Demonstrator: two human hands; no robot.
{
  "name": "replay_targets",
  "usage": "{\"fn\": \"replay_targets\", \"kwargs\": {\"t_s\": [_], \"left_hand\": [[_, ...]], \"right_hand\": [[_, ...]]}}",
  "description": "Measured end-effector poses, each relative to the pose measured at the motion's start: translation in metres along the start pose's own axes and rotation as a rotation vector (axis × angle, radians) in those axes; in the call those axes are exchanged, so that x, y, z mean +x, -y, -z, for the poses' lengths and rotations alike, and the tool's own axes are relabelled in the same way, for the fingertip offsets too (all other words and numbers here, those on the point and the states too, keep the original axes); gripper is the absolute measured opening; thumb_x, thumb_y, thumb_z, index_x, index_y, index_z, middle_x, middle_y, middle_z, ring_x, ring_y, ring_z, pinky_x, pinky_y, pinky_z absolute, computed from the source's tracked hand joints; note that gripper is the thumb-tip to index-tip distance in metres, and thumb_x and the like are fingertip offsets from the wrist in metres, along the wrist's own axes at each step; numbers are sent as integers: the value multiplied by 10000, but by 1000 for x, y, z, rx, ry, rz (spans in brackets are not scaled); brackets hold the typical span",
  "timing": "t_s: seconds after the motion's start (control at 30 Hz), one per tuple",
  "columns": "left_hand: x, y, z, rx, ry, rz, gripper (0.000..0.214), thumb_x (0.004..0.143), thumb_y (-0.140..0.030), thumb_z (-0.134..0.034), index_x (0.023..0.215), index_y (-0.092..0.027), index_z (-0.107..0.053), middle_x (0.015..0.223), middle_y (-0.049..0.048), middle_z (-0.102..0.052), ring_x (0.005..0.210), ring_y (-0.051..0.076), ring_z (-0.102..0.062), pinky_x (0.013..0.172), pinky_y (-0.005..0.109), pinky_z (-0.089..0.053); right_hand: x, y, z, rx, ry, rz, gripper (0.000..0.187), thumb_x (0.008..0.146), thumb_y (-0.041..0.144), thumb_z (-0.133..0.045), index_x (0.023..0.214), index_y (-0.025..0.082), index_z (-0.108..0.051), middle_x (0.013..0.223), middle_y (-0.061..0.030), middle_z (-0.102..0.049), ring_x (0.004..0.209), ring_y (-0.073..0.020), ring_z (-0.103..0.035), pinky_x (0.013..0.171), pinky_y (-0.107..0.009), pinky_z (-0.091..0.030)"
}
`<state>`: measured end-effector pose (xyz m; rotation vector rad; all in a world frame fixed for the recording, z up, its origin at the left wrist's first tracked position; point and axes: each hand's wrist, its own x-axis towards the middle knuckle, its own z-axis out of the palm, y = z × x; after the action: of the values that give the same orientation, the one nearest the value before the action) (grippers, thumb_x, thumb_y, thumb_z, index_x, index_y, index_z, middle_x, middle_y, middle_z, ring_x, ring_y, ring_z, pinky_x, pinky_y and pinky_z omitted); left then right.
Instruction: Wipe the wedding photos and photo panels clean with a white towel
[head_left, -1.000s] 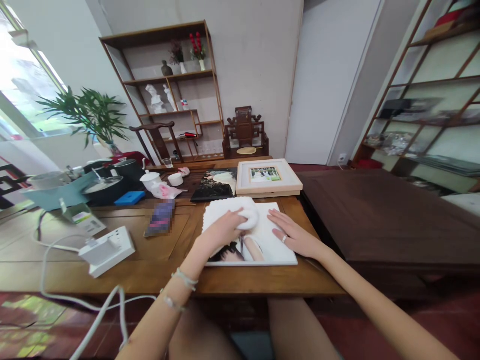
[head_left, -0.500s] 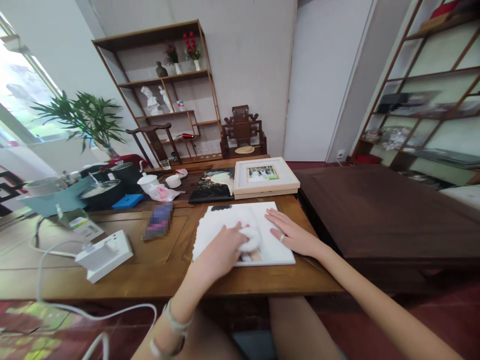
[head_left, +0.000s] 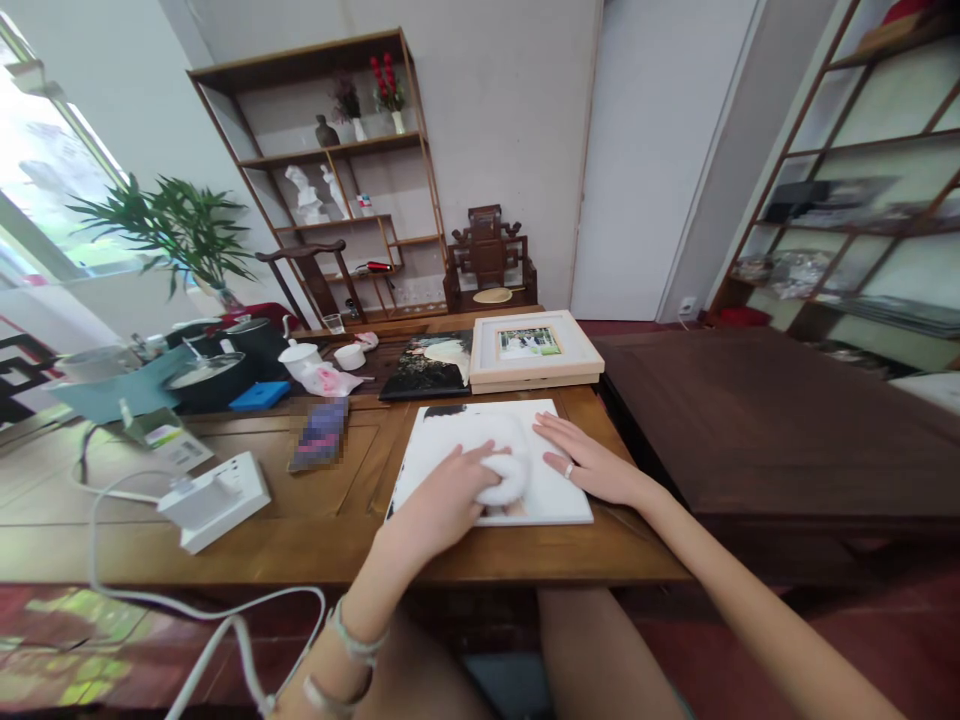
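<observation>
A flat white panel, apparently a picture with a dark patch at its upper left corner, lies on the wooden table before me. My left hand presses a soft white fluffy pad against the panel's surface, fingers curled over it. Below the pad, a small skin-toned and dark part of the picture shows. Fingers stretched out, my right hand rests flat on the panel's right side, with a ring on one finger.
Behind the panel are a pale wooden frame and a dark picture panel. On the left stand a white power strip with its cable, a blurred purple item, a blue box, a white teapot and dark pots.
The view has shifted slightly. The pad has moved a little over the panel under my left hand, covering more near the lower edge. My right hand stays on the panel.
</observation>
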<state>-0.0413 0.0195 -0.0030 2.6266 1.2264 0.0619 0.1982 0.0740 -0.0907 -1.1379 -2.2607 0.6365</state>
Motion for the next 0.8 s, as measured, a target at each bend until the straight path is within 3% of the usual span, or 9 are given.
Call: {"fn": "replay_targets", "kwargs": {"t_s": [0.23,0.33,0.5,0.7,0.8], "left_hand": [[34,40,10,103,-98,129,221,790,-41,-456,828,-149,-645,1024,113,-679,1179,252,-519,980,374,-397],[49,40,9,127,-117,175,209,822,-66,-442,853,-142,-635,1075,142,-651,1130,269,-542,973,424,-395],[50,16,-2,151,-79,167,326,753,37,-399,921,-138,-617,1308,165,-516,1284,311,-390,990,535,-353],[-4,-39,-2,113,86,15,373,762,41,-380,995,-150,-600,1372,117,-473,1328,291,-340,1056,536,-309],[-26,-56,-2,47,125,-64,379,789,19,-384,1034,-186,-586,1412,60,-436,1348,259,-312,1103,512,-265]], "right_hand": [[0,-3,-1,32,-27,38,560,908,520,-381,1401,255,-380,1519,-60,-279,1410,-230,-194,1149,-484,-179],[-1,-4,-1,44,-37,50,544,907,518,-386,1396,280,-384,1518,-43,-283,1408,-236,-203,1146,-491,-187],[-1,-4,0,43,-30,43,548,904,523,-388,1399,286,-380,1518,-37,-284,1407,-241,-205,1147,-492,-185],[-2,-3,1,26,-6,8,561,903,523,-391,1398,260,-385,1522,-49,-270,1407,-245,-201,1150,-487,-185],[-2,-4,1,33,-16,25,548,903,518,-395,1397,280,-383,1521,-33,-275,1406,-252,-203,1146,-502,-186]]}}
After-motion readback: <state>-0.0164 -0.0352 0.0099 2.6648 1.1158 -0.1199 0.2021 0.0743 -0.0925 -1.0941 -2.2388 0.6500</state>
